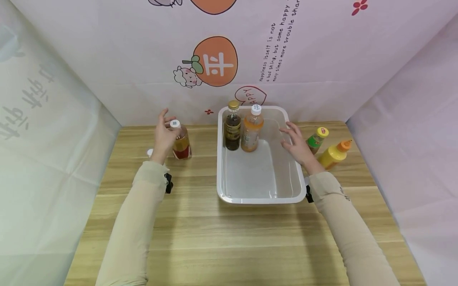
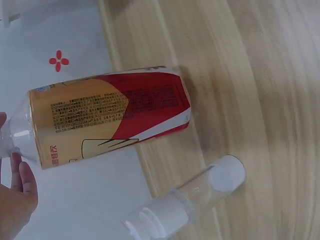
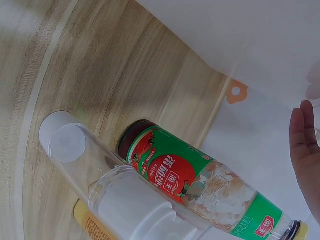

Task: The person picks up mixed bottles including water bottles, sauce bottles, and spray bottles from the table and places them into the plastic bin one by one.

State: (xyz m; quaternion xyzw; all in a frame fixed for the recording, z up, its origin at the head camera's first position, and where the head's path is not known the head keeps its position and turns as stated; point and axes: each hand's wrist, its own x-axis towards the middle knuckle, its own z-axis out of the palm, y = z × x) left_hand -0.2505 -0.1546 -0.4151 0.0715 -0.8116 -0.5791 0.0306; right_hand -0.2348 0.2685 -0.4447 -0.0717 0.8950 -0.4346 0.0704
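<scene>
With my left hand I pinch the neck of a clear plastic bottle with a white cap and a tan-and-red printed wrap, thumb at the near side and fingers behind; my right hand is spread, its fingers apart, holding nothing, over the two-o'clock side of a white rectangular plastic tub. Starting at the far left, a clear cylindrical bottle with a white base and white pump-like top stands between eight and nine o'clock from the bottle I pinch, partly hidden by my hand and sleeve in the head view. That pinched bottle appears to stand upright on the pale wood-grain table, between nine and ten o'clock from the tub's middle. Inside the tub, a dark brown bottle with a gold cap is upright toward eleven, and just beside it, nearer twelve, is a white-capped bottle with an orange-topped label. Outside the tub near four o'clock is another clear cylindrical bottle with white parts. Between two and three, a green-labelled bottle with a yellow cap stands near my right hand; at three, farthest right, is a yellow squeeze bottle with an orange nozzle.
</scene>
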